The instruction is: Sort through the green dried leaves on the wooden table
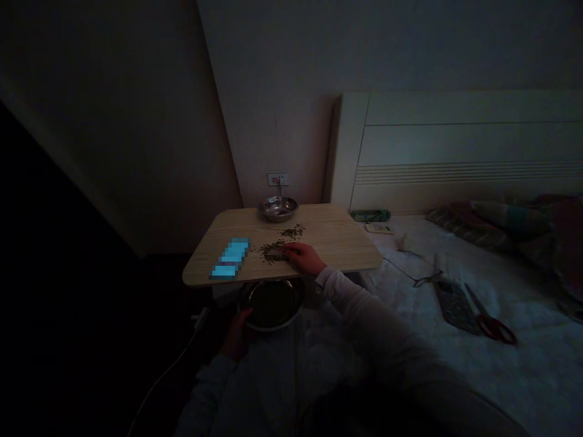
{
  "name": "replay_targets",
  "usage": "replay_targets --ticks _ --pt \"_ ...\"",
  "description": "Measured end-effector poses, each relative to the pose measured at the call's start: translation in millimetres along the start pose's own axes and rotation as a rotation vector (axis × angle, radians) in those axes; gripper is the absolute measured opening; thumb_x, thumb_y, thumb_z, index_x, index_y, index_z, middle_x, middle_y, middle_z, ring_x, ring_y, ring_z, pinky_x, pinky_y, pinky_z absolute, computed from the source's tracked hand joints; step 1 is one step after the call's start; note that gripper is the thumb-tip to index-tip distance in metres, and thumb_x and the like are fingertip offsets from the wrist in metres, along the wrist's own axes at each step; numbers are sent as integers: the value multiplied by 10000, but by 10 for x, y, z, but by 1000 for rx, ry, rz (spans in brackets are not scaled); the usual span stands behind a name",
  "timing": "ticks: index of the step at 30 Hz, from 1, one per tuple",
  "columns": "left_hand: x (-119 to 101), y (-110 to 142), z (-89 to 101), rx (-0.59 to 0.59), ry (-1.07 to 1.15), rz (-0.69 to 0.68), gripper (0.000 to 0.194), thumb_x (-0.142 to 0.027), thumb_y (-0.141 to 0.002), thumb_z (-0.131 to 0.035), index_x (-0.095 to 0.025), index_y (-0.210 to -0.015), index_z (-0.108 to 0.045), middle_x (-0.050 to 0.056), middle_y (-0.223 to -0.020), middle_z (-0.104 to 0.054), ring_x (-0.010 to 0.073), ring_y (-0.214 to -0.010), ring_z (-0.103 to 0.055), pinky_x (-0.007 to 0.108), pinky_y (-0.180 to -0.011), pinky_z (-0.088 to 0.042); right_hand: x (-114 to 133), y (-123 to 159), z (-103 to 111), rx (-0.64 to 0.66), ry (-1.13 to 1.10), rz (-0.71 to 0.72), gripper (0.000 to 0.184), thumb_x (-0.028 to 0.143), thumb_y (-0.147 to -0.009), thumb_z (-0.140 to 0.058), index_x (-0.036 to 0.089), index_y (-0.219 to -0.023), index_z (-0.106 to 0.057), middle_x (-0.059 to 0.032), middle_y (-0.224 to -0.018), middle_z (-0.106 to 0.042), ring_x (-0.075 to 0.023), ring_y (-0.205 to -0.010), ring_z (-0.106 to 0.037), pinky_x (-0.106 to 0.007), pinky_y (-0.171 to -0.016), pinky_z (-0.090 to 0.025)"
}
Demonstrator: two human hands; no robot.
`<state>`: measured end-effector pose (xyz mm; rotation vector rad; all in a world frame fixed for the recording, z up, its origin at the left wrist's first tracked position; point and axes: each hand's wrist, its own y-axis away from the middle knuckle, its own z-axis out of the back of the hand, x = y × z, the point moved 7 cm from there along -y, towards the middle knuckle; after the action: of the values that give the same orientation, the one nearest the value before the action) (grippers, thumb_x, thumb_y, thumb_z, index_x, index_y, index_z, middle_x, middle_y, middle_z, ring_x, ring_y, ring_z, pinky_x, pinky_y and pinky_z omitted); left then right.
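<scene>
2 round stainless-steel bowls, 2 loose heaps on site. Shallow steel bowl [277, 209] stands at back edge of light wood-grain worktop [337, 240]; contents n/a, not legible. Larger steel bowl [272, 305] sits below front edge; interior too dim to tell. Nearer heap of small dark seeds [273, 255] and farther heap of small dark seeds [292, 232] lie mid-worktop, spread runs diagonally, front-L to back-R. R hand grip [303, 258] lies on worktop at nearer heap, fingers pressed together, pointing L; pinch unconfirmed. L hand grip [237, 335] at larger bowl's rim; state can't tell. 1 blue pixel-blurred rectangular item [230, 258] on worktop, L of seeds. 1 pr red-handled scissors [494, 328] on white bed [537, 376].
</scene>
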<state>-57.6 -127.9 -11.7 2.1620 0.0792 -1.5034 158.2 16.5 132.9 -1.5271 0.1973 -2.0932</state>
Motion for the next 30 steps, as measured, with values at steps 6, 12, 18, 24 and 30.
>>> replay_targets --ticks 6,12,18,24,30 --pt "-132 104 -69 23 -41 -48 321 73 -493 -675 -193 -672 -666 87 -879 -733 348 -1318 -475 431 -1101 -365 -160 -11 167 -160 -231 -202 200 175 -773 -636 168 -957 -716 -48 -877 -732 -171 -830 -661 -347 -872 -507" --pt "-193 160 -25 45 -65 -48 294 58 -526 -663 -201 -666 -662 75 -864 -732 347 -1248 -541 438 -1064 -403 -188 14 60 -134 -255 -241 242 144 -735 -643 160 -970 -699 -18 -795 -699 -149 -747 -630 -304 -777 -500" --pt "-189 73 53 38 -157 -161 370 40 -431 -716 -216 -697 -688 60 -907 -736 352 -1292 -497 435 -1112 -342 -130 39 -83 -84 -171 -253 252 169 -740 -675 152 -989 -704 -6 -734 -668 -155 -697 -616 -311 -744 -497" --pt "-172 33 46 74 -253 -192 282 -78 -463 -746 -233 -689 -681 68 -963 -746 365 -1247 -536 471 -1102 -350 -112 66 -170 -100 -87 -254 234 199 -761 -679 175 -992 -709 -16 -799 -701 -153 -740 -633 -306 -772 -510" --pt "-131 -28 119 55 -308 -270 333 -124 -420 -763 -232 -727 -695 85 -1024 -741 373 -1274 -506 474 -1128 -305 -115 65 -174 -123 -47 -232 232 196 -754 -706 195 -986 -708 -11 -821 -716 -161 -788 -648 -320 -815 -514"
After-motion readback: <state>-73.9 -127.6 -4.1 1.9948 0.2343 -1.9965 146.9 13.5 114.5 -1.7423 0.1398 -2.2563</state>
